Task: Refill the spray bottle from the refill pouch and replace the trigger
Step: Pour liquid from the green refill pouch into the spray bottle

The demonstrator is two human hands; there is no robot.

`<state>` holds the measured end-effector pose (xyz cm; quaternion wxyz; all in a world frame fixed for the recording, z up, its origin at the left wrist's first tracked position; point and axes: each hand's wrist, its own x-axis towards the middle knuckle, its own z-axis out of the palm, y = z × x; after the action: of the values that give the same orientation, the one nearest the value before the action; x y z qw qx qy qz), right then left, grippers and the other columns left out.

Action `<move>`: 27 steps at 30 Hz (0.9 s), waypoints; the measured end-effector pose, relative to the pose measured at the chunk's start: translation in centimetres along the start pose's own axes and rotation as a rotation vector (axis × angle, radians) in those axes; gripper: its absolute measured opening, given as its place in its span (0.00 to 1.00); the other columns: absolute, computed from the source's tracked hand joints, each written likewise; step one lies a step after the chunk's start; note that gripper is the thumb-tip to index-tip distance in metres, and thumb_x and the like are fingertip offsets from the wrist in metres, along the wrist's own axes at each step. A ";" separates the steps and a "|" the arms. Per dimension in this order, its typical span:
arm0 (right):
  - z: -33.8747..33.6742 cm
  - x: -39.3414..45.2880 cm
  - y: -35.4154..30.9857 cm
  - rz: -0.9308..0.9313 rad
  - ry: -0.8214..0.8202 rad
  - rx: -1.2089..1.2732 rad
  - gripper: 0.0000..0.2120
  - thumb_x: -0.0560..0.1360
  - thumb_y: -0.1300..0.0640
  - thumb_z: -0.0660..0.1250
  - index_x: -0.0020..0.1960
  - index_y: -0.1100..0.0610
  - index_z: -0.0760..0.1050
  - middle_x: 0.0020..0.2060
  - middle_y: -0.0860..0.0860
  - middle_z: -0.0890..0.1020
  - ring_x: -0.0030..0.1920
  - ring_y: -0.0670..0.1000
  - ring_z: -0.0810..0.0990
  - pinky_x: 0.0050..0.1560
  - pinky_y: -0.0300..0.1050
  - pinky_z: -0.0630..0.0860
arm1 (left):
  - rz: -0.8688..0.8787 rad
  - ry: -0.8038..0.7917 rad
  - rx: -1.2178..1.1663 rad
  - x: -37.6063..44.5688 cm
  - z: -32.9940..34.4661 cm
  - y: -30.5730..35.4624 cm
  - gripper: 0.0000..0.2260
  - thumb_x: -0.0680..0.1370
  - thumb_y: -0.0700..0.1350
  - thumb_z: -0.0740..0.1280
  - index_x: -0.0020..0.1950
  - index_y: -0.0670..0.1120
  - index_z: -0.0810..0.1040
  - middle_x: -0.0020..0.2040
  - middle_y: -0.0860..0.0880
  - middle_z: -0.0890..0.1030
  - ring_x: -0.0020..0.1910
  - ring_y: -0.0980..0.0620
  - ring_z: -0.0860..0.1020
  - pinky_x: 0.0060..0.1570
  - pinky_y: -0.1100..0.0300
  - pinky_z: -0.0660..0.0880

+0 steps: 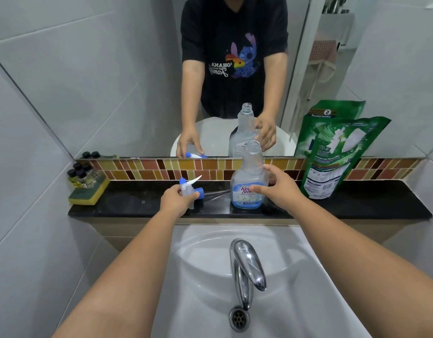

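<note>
A clear spray bottle (248, 178) with a blue label stands upright on the black ledge (356, 203), its neck uncapped and only a little blue liquid at its base. My right hand (276, 189) is beside it with fingers spread, fingertips at the label, not gripping. My left hand (177, 200) holds the white and blue trigger head (191, 187) just left of the bottle, its thin dip tube (216, 192) lying towards the bottle. A green refill pouch (332, 157) leans upright against the mirror at the right.
A yellow-green sponge (88, 193) carrying several small dark-capped bottles (82, 175) sits at the ledge's left end. Below the ledge lies a white basin (205, 264) with a chrome tap (248, 264) and drain (239, 318). A mirror fills the wall behind.
</note>
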<state>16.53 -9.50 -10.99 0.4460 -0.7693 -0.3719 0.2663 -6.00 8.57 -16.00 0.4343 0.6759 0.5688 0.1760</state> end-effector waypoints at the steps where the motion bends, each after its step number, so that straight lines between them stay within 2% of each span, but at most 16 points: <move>1: 0.0 -0.1 0.1 0.000 0.004 0.006 0.36 0.64 0.47 0.79 0.68 0.41 0.68 0.62 0.47 0.77 0.61 0.49 0.74 0.45 0.40 0.75 | 0.005 0.016 0.003 0.1 0.0 -0.1 0.18 0.71 0.52 0.75 0.56 0.47 0.77 0.44 0.50 0.78 0.40 0.52 0.76 0.34 0.61 0.70; 5: 0.0 -0.8 0.4 -0.003 0.034 -0.032 0.41 0.64 0.46 0.79 0.72 0.43 0.65 0.66 0.47 0.75 0.64 0.49 0.72 0.59 0.50 0.73 | -0.015 0.072 -0.020 0.1 0.6 -0.4 0.23 0.71 0.46 0.75 0.65 0.45 0.76 0.48 0.50 0.79 0.43 0.51 0.77 0.39 0.61 0.72; 9: -1.0 -2.0 0.5 -0.002 0.059 -0.089 0.43 0.66 0.47 0.78 0.75 0.43 0.61 0.66 0.45 0.75 0.66 0.49 0.71 0.61 0.50 0.70 | -0.026 0.100 0.012 -0.3 0.7 -0.1 0.27 0.71 0.46 0.76 0.68 0.43 0.73 0.57 0.46 0.78 0.46 0.53 0.74 0.43 0.60 0.71; 11: -2.0 -2.7 0.7 -0.033 0.094 -0.075 0.39 0.68 0.50 0.77 0.74 0.44 0.63 0.62 0.44 0.76 0.63 0.47 0.73 0.60 0.49 0.72 | 0.031 0.133 0.042 -0.7 0.6 0.6 0.27 0.72 0.45 0.75 0.69 0.45 0.72 0.62 0.46 0.75 0.46 0.54 0.73 0.42 0.63 0.70; 14: -4.5 -3.4 1.2 -0.072 0.228 -0.006 0.26 0.71 0.56 0.75 0.66 0.46 0.72 0.55 0.45 0.79 0.55 0.45 0.76 0.57 0.43 0.73 | 0.221 0.129 0.015 -1.8 1.1 2.9 0.26 0.73 0.44 0.73 0.70 0.50 0.72 0.63 0.49 0.72 0.46 0.57 0.74 0.38 0.69 0.69; 18: -8.8 -3.7 2.4 -0.008 0.502 0.133 0.13 0.73 0.62 0.70 0.53 0.47 0.77 0.44 0.47 0.81 0.44 0.43 0.79 0.53 0.46 0.79 | 0.464 0.001 -0.070 -4.2 2.3 6.8 0.25 0.73 0.49 0.73 0.69 0.58 0.71 0.64 0.55 0.70 0.56 0.59 0.71 0.53 0.61 0.70; 21: -11.7 -3.3 3.5 0.066 0.742 0.200 0.10 0.74 0.62 0.68 0.50 0.48 0.77 0.41 0.44 0.80 0.42 0.45 0.79 0.47 0.44 0.78 | 0.542 -0.128 -0.133 -5.5 2.9 9.3 0.27 0.73 0.52 0.73 0.69 0.62 0.68 0.67 0.59 0.69 0.61 0.61 0.69 0.53 0.62 0.68; 23: -13.1 -2.6 4.3 0.134 0.825 0.273 0.11 0.73 0.61 0.68 0.53 0.50 0.75 0.45 0.47 0.80 0.45 0.49 0.80 0.45 0.41 0.72 | 0.558 -0.169 -0.176 -6.2 3.4 10.4 0.29 0.72 0.53 0.73 0.70 0.62 0.67 0.68 0.60 0.69 0.60 0.65 0.67 0.50 0.66 0.67; 24: -13.6 -2.2 4.7 0.175 0.816 0.303 0.14 0.73 0.60 0.69 0.57 0.50 0.74 0.50 0.50 0.80 0.47 0.49 0.79 0.47 0.41 0.71 | 0.562 -0.178 -0.188 -6.5 3.6 10.8 0.29 0.72 0.53 0.74 0.70 0.62 0.67 0.68 0.60 0.69 0.60 0.66 0.67 0.49 0.67 0.67; 27: -14.4 -0.8 5.8 0.269 0.657 0.375 0.26 0.75 0.62 0.68 0.71 0.55 0.65 0.64 0.56 0.74 0.58 0.52 0.74 0.57 0.44 0.69 | 0.559 -0.190 -0.209 -7.0 4.4 11.6 0.31 0.71 0.55 0.74 0.71 0.60 0.67 0.68 0.59 0.70 0.61 0.64 0.68 0.46 0.67 0.69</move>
<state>28.70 -19.10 -9.45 0.6350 -0.7605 -0.0503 0.1257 2.35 0.71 -7.51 0.4873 0.7713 0.2967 0.2821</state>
